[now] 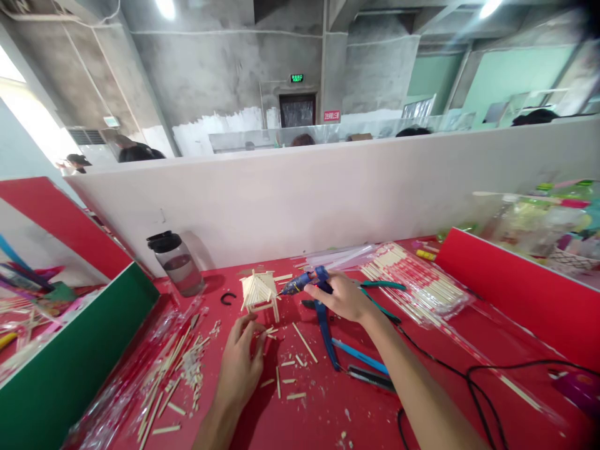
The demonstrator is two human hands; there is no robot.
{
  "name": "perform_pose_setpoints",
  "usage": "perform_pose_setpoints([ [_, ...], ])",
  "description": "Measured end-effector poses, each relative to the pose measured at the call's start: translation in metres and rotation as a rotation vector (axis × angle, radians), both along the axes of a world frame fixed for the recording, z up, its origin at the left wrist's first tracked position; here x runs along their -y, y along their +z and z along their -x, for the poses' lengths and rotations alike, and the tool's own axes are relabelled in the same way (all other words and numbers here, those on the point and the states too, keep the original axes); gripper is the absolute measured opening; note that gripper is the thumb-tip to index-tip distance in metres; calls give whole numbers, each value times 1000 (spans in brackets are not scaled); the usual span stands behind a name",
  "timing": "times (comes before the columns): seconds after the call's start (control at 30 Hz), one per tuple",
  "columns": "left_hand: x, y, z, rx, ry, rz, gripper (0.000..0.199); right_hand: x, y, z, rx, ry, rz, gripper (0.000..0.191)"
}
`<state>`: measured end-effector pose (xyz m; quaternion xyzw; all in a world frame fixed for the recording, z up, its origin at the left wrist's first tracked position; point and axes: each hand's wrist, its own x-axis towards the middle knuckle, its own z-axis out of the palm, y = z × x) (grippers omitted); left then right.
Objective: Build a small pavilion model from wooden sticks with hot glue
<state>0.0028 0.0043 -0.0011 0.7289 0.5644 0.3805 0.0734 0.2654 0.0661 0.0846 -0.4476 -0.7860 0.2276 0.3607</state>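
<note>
A small house model (259, 290) made of pale wooden sticks, with a sloped roof on legs, stands upright on the red table. My left hand (241, 353) is at its front left, fingers curled in by the legs. Whether they grip a leg or a loose stick I cannot tell. My right hand (344, 295) is wrapped round a blue hot glue gun (297, 284), whose nozzle points left at the right edge of the roof. Short cut sticks (288, 363) lie scattered in front of the model.
Teal-handled pliers (384, 285), a light-blue tool (360, 356) and a black cable (435, 359) lie at right. Bagged sticks (417, 284) are behind them. A water bottle (180, 265) stands back left. Plastic wrap and sticks (164, 375) litter the left. Green (79, 350) and red (520, 300) dividers flank the table.
</note>
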Motion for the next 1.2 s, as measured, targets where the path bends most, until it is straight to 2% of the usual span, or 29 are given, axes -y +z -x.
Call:
perform_pose_setpoints([
  [0.23,-1,-2,3,2,42,-35,19,-1,-3,5,66,-92,-139,35],
  [0.63,-1,-2,3,-10,38,-36,19,-1,-6,11,103,-142,-215,33],
  [1.07,-1,-1,3,-4,31,-24,18,0,-3,6,123,-126,-170,34],
  [1.2,-1,-2,4,0,27,-13,18,3,2,0,72,-47,-107,34],
])
